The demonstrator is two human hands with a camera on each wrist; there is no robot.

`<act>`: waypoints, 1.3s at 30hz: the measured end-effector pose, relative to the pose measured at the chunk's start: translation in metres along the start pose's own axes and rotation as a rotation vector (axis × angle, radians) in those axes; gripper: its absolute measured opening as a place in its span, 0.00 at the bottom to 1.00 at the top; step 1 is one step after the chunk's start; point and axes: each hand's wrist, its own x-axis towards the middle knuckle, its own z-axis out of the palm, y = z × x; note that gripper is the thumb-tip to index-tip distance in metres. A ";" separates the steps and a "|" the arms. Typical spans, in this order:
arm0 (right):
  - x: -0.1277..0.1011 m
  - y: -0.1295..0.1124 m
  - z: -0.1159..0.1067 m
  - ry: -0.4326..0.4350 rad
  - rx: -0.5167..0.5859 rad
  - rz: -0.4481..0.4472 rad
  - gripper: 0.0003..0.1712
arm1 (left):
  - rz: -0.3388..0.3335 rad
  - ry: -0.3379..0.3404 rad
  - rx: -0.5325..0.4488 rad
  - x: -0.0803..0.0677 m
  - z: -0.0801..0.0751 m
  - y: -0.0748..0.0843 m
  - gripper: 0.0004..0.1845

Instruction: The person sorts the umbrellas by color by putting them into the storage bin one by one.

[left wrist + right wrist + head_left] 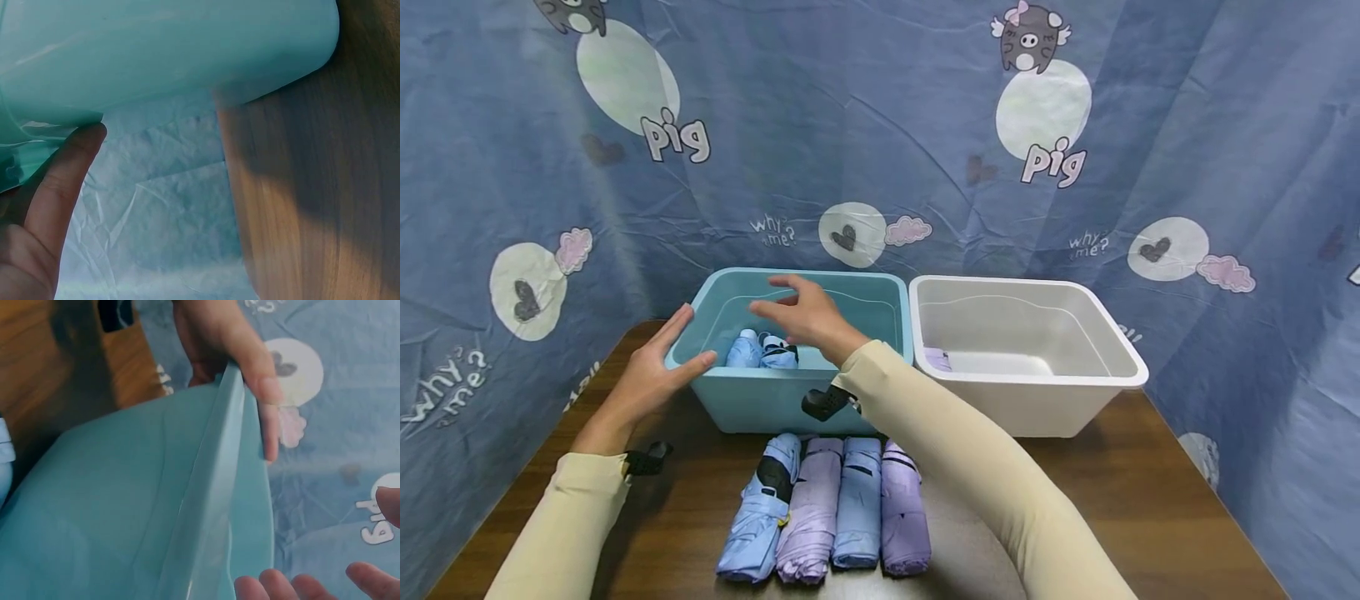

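Umbrellas (745, 350) in bin (760, 404): head view only

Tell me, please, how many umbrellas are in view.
7: four umbrellas on the table, two umbrellas in the teal bin, one umbrella partly visible in the white bin; more may be hidden.

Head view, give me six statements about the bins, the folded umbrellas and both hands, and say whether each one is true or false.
1. The left hand touches the teal bin. True.
2. The right hand holds an umbrella. False: it holds nothing.
3. Two blue umbrellas show inside the teal bin. True.
4. Three umbrellas lie on the table in front of the bins. False: four umbrellas lie there.
5. The white bin stands to the left of the teal bin. False: it stands to the right.
6. Something lilac shows inside the white bin. True.
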 end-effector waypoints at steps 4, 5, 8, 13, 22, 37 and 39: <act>-0.015 0.002 -0.014 -0.041 0.002 -0.031 0.31 | -0.014 0.002 -0.003 0.000 0.001 0.000 0.47; -0.018 0.003 -0.017 -0.049 0.002 -0.038 0.32 | -0.015 0.003 -0.003 0.000 0.001 -0.001 0.47; -0.028 0.006 -0.027 -0.062 0.004 -0.056 0.32 | -0.012 0.007 0.004 0.001 0.002 -0.001 0.47; -0.044 0.012 -0.043 -0.065 0.018 -0.065 0.31 | -0.012 0.006 0.003 0.004 0.003 -0.001 0.47; -0.074 0.024 -0.069 -0.071 0.012 -0.117 0.30 | -0.014 0.009 -0.001 0.003 0.001 -0.001 0.47; -0.117 0.045 -0.106 -0.040 0.038 -0.148 0.26 | -0.040 -0.011 0.001 0.002 0.000 -0.001 0.47; -0.122 0.048 -0.109 -0.036 0.039 -0.150 0.25 | -0.037 -0.009 -0.002 0.002 0.001 -0.001 0.47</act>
